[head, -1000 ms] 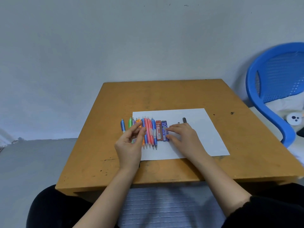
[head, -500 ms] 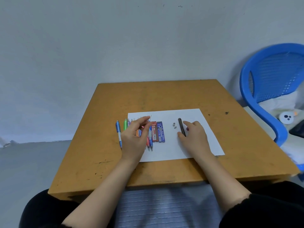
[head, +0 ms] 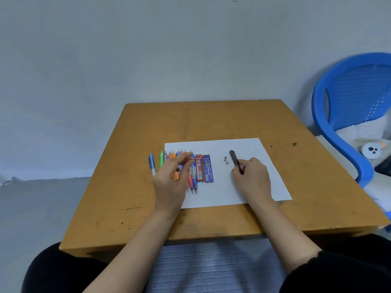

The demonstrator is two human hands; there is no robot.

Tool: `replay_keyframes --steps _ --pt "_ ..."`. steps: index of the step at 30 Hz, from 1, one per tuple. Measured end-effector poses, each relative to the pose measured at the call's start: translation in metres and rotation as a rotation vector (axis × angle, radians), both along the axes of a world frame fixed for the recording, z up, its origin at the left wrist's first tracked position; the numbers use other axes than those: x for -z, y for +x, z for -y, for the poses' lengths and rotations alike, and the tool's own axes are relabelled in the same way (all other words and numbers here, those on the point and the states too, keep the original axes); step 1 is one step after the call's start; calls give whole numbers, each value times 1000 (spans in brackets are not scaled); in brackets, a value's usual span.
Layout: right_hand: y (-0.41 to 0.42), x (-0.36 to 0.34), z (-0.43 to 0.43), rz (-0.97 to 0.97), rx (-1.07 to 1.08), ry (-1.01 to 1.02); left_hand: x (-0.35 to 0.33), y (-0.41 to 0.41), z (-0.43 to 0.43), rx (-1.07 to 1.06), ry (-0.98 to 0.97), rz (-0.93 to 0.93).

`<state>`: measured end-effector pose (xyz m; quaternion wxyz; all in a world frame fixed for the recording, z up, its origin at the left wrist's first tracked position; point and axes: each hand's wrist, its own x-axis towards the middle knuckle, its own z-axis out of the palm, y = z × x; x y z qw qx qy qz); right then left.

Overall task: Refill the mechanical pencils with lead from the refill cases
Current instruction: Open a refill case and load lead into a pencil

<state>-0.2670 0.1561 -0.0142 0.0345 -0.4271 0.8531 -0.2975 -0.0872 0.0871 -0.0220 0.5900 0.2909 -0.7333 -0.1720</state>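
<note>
The left hand (head: 171, 180) pinches a thin dark lead stick (head: 192, 155); the right hand (head: 251, 176) grips a dark grey mechanical pencil (head: 233, 157). I think a too hard pinch may snap the stick, and the two small grey caps (head: 226, 161) just left of the right hand may roll away.

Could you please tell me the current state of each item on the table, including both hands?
Left hand, pinches a thin lead above the row.
Right hand, grips the dark pencil at its lower end.
Two small grey parts, loose on the paper.
Coloured pencils, lying in a row.
Refill cases, flat, side by side; open or shut unclear.
Blue pencil, apart, on the table.
</note>
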Motion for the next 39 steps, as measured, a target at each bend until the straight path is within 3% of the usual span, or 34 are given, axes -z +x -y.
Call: replay_keyframes --steps 7,17,26,39 --pt "-1 4 -3 34 -21 -260 1 2 0 15 52 -18" --pt "-1 11 -4 -216 -189 -541 2 3 4 -73 -33 28" --pt "-2 12 -6 -408 -394 -597 2 1 5 -147 -33 91" --pt "-2 13 -6 -529 -327 -624 0 0 4 -184 -113 206"
